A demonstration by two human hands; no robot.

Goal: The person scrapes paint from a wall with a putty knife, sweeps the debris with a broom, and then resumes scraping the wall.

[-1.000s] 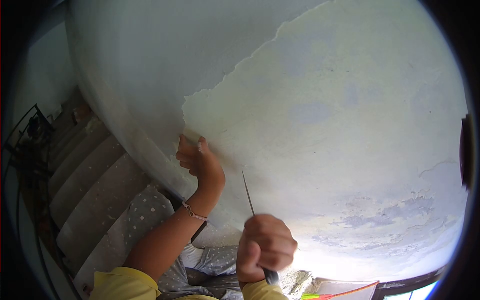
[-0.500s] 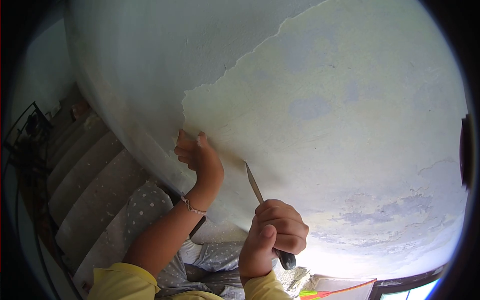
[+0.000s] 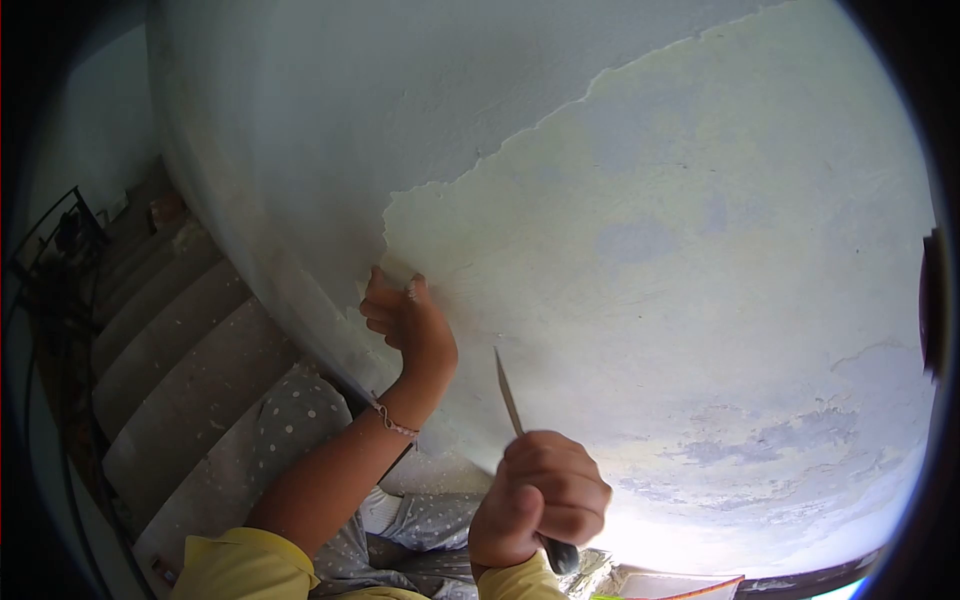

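Observation:
My right hand (image 3: 545, 495) is wrapped around the dark handle of a knife (image 3: 509, 395), its narrow blade pointing up. The tip is close to the pale wall (image 3: 680, 310), above the fist. Left of it, my left hand (image 3: 410, 320) is curled against the wall at the ragged edge of the grey paint layer (image 3: 330, 130). A light paint flap (image 3: 399, 267) shows between its forefinger and thumb. White crumbs cling to the thumb. A braided bracelet (image 3: 392, 422) circles that wrist.
Steps (image 3: 190, 350) speckled with white bits run along the left, beside a dark metal railing (image 3: 50, 235). My knees in dotted grey trousers (image 3: 300, 410) are below the hands. Flaking patches (image 3: 770, 435) mark the lower right wall.
The knife has dropped slightly, and its tip has come away from the spot it was at on the wall. My left hand stays at the paint edge. The view has shifted a little.

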